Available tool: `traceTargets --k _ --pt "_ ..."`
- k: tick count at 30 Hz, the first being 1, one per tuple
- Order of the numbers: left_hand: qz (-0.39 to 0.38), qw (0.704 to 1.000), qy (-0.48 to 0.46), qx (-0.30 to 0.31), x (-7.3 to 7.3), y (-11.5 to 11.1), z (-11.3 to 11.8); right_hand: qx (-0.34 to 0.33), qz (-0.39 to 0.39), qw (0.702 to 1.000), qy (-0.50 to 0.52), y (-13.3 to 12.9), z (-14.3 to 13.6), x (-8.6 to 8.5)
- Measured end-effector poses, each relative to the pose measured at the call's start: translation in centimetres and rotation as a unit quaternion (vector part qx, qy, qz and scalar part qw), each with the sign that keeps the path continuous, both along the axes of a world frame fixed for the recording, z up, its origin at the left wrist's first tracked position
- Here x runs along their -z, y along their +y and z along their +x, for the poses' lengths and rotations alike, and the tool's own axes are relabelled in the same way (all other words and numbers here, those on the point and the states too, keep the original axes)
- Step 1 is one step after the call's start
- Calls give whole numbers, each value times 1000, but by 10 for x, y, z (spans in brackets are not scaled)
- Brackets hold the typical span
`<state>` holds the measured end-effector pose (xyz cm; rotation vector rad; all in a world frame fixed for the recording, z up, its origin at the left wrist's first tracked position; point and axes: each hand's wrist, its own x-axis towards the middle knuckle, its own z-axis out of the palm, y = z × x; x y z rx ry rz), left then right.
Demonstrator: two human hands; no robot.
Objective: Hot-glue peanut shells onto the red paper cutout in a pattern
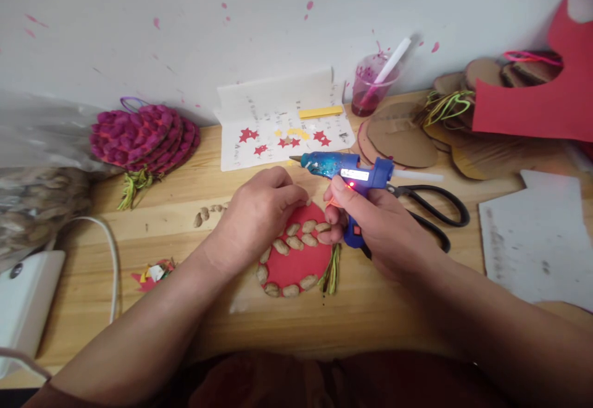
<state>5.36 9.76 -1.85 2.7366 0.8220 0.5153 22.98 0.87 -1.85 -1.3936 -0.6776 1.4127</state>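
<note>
A blue hot glue gun [343,168] is in my right hand [389,226], its nozzle pointing left and a small red light glowing. An orange string loop [332,202] shows at that hand's fingertips, by the upper right of a red oval [301,264]. Peanut shells [290,291] line much of the oval's edge, and two rows cross its upper part. A yellow-green tassel [332,272] hangs at its right side. My left hand [259,213] is at the oval's upper left edge, fingers pinched together; what they hold is hidden.
Loose peanut shells [204,213] lie left of my left hand. Black-handled scissors [435,210] rest at right. Behind stand paper with star cutouts [236,156] and a stained cup [370,87]. Purple-painted ovals [139,133], a bag of peanuts [41,210] and a white box [28,309] are left.
</note>
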Motion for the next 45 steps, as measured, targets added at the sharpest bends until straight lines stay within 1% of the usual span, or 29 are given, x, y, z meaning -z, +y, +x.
traceTargets --k 5,15,24,28,31,33,35,37,41,45 --pt "0 1000 2 -4 1 -1 0 2 -2 1000 6 0 -1 0" --pt "-10 1000 3 8 -1 1 -1 -4 -3 1000 1 0 0 0" --pt "0 1000 -5 15 2 4 -2 -2 -5 1000 11 0 -1 -1" --pt "-49 999 2 -6 -5 3 -5 5 -15 1000 22 0 -3 -6" --pt "-78 997 16 -14 -8 -6 -9 11 -20 999 25 1 -4 -8" --pt "-66 998 18 -8 -4 -13 -13 11 -22 999 26 1 -4 -9" --pt "-41 999 15 -11 3 -19 -16 8 -25 999 26 1 -4 -9" --pt "-33 999 17 -11 10 -22 -18 7 -26 999 22 0 -3 -8" --pt "-62 998 26 -7 16 -24 -19 2 -10 1000 11 0 -3 -8" --pt "-89 995 1 -35 18 -26 -18 4 -5 1000 13 1 -4 -8"
